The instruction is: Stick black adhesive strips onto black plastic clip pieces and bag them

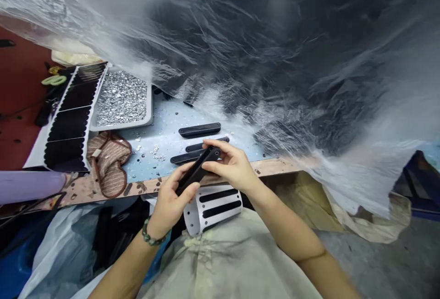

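Between my two hands is a long black handle-like bar (196, 171) with a hole near its end, held at a slant above the bench edge. My left hand (177, 198) grips its lower end, and my right hand (232, 164) pinches the upper end between thumb and fingers. Similar black bars lie just beyond on the blue surface, the farthest bar (199, 130) in full view and the nearer bar (185, 157) partly hidden by my hands. Below my hands, against my lap, rests a white cylinder (223, 203) with black strips and holes.
A white tray (150, 106) of small metal washers stands at the back left, with loose washers (156, 152) before it. Beside it lie a black-and-white sheet (70, 122) and a striped brown cloth (112, 164). Clear plastic sheeting (292, 61) hangs over the back and right.
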Demonstrator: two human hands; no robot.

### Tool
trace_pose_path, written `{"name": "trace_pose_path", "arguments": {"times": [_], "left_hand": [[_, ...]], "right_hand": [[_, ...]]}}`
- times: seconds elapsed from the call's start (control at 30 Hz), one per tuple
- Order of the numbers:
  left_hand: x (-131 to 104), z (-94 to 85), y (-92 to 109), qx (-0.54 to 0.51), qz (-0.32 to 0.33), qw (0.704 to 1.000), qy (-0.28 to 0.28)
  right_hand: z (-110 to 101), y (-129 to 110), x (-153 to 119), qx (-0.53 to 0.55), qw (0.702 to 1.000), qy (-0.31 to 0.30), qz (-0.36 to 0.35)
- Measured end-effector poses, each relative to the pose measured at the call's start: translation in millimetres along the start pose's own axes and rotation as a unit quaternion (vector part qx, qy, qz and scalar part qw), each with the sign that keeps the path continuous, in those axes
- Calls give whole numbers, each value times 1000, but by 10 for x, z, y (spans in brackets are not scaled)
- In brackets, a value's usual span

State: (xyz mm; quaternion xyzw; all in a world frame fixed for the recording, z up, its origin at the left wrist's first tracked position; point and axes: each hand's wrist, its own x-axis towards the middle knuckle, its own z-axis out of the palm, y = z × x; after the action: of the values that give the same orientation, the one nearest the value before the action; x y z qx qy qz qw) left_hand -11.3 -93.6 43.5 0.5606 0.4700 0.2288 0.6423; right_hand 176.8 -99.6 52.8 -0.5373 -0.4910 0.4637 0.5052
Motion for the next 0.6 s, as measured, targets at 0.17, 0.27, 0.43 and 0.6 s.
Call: {"name": "trace_pose_path", "arguments": {"times": [0.17, 0.27, 0.43, 0.6], "left_hand": [[-8, 6, -15, -25, -10, 999, -31], [53, -90, 87, 9, -10, 999, -52], [456, -424, 398, 231, 109, 967, -12], [988, -493, 386, 339, 111, 934, -28]], "right_hand": [[-114, 26, -6, 11, 999, -37, 19], [-254, 47, 22, -21, 997, -76, 2], [-602, 162, 62, -162, 983, 77, -37], [-723, 353, 6, -333, 938, 70, -69]]}}
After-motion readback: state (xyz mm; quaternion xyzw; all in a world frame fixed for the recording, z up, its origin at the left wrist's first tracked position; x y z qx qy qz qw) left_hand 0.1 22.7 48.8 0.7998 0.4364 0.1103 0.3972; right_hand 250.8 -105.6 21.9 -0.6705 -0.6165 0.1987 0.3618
